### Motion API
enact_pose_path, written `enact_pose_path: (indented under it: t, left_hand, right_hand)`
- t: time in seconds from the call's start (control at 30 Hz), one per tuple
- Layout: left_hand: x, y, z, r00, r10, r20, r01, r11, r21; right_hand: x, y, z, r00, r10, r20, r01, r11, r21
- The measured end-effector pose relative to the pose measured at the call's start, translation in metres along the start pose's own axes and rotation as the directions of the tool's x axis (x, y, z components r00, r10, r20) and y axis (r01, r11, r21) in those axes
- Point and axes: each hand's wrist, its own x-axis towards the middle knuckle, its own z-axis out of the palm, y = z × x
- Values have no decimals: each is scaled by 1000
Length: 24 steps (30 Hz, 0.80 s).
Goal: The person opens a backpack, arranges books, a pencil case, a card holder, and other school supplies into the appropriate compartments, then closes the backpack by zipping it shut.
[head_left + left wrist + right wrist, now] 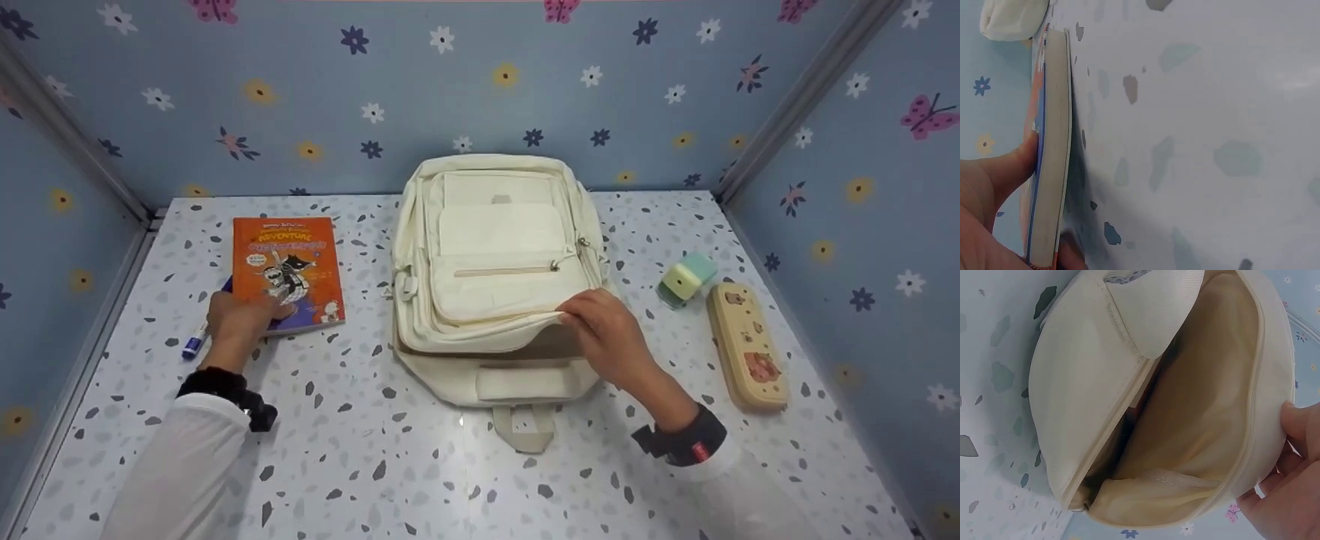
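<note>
One orange book [289, 240] is gripped by the left hand [244, 319], with the thumb upon its cover. The right hand [611, 341] pinches the backpack [499, 232], which lies between both hands, at the edge of its opening. If these fingers slip, the opening may fall together (its cloth seems soft). Also the blue marker [193, 346], beside the left hand, could roll if the book pushes it.

Wears a plain white left sleeve [176, 469] and a matching right sleeve [750, 495]. Has a black left wristband [212, 386] with a blocky black mount [260, 415], plus a dark right wristband [686, 435] bearing a small red tag [700, 451] and an angular black bracket [649, 442].
</note>
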Motion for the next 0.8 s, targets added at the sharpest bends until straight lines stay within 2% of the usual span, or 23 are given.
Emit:
enact_pose_path:
  t: [0.13,0.27,0.37,0.5,0.57,0.63,0.7,0.8]
  left_hand:
    - [-4,-5,-8,997,79,25,-75,990,-117]
    - [-9,-3,-11,985,156,71,-135,961,-241]
    - [-15,0,-9,981,179,72,-150,944,-293]
    - [-24,-1,-5,981,189,42,-168,938,-305]
    - [-29,-2,-3,981,188,45,-161,924,-348]
    - [-34,-3,0,980,192,56,-153,900,-409]
    - [-40,-4,3,977,201,73,-140,860,-491]
    - [-49,-6,4,967,231,104,-116,769,-629]
  right_hand:
    - [1,1,3,1000,-6,-1,6,1000,11]
    - [0,3,4,1000,6,-25,-5,999,32]
    - [2,2,3,999,26,-32,-24,999,48]
    - [5,1,2,999,38,-22,-37,997,64]
    - [7,1,1,999,39,-20,-38,997,70]
    - [9,1,1,999,38,-23,-36,997,74]
    - [10,1,1,999,38,-27,-36,996,75]
    - [13,0,1,999,33,-32,-31,997,72]
